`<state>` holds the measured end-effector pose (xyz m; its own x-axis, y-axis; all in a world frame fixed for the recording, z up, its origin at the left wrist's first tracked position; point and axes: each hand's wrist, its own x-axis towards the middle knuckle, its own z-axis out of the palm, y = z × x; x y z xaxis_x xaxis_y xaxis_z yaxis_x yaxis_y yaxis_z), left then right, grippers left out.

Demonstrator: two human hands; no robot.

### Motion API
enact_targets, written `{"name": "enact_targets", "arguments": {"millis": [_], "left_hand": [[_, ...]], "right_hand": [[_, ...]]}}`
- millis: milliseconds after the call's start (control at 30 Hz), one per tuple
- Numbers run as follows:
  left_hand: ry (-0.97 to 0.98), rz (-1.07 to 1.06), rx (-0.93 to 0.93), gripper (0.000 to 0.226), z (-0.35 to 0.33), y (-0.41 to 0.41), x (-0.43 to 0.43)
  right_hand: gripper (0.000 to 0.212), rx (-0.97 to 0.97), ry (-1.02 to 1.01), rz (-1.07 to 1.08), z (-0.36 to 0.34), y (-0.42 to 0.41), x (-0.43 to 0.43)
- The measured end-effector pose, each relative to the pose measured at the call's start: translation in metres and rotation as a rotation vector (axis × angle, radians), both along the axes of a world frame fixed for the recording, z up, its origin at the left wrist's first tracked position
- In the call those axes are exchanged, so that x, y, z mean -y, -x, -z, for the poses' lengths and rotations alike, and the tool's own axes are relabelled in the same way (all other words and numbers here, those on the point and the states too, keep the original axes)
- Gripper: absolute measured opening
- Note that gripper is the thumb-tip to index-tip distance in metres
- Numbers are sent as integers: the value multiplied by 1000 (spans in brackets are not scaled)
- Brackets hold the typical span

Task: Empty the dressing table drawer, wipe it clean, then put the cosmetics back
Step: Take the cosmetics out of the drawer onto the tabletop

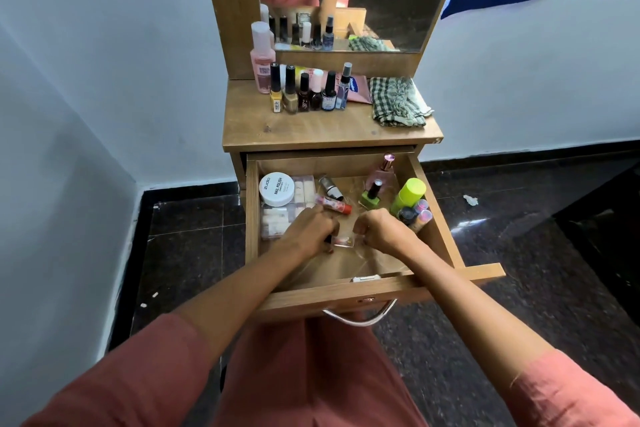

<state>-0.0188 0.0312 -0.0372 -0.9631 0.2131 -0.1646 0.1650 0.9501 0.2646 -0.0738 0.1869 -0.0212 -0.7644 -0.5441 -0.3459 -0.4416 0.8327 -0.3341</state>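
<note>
Wooden drawer [252, 215] is only part emptied: nail polishes [304, 94] stand above it by the checked cloth [398, 100], a white jar [276, 189] and others lie inside, where the left hand [308, 232] grips a small clear bottle [343, 242] and the right hand [379, 229] curls, its hold unclear; wiping awaits.

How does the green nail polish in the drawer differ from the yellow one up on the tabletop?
The green nail polish stands inside the open drawer; the yellow nail polish stands on the tabletop, at the left end of a tight row. The green bottle is squat; the yellow one is slimmer, with a white label. Both are upright with black caps.
</note>
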Motion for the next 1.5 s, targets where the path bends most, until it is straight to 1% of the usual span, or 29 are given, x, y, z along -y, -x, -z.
{"name": "enact_targets", "arguments": {"millis": [100,167,233,267,367,433,633,733,800,933,1067,1133,1200,1300,1400,1500], "left_hand": [[-5,-9,-13,29,2,1,0],[-35,-40,-20,26,3,0,0],[-72,-65,-24,25,3,-1,1],[-87,-74,-27,25,3,-1,0],[-126,-101,-33,21,3,-2,1],[-149,-118,-42,19,2,-3,1],[-241,-160,0,16,1,-1,0],[-320,-193,31,15,1,-1,0],[-339,-214,38,12,1,-1,-1],[-380,-257,24,18,-2,-1,-1],[-496,-342,-38,16,-13,2,1],[-559,-377,-78,15,-22,7,4],[-623,-397,-113,18,-35,12,8],[-697,-393,-158,22,-54,21,15],[-701,-389,-219,27,-72,30,20],[-711,-387,-266,26,-89,42,22]], "right_hand": [[27,-164,-126,42,-4,3,-9],[13,-261,-279,19,-8,3,-14],[17,-288,-380,-19,-8,1,-16],[11,-298,-408,-47,-6,1,-16],[22,-341,-449,-102,-1,-1,-14],[25,-367,-472,-131,1,-1,-12],[23,-383,-511,-203,0,-5,-12],[24,-325,-486,-194,0,-6,-14],[23,-250,-403,-165,1,-6,-15],[23,-113,-129,-33,2,-3,-15],[24,-83,119,67,-12,2,-11],[24,-91,270,121,-25,4,-9],[26,-76,440,217,-41,6,-9],[26,29,665,360,-62,12,-11],[27,152,805,411,-77,18,-11],[27,256,885,431,-88,26,-9]]}}
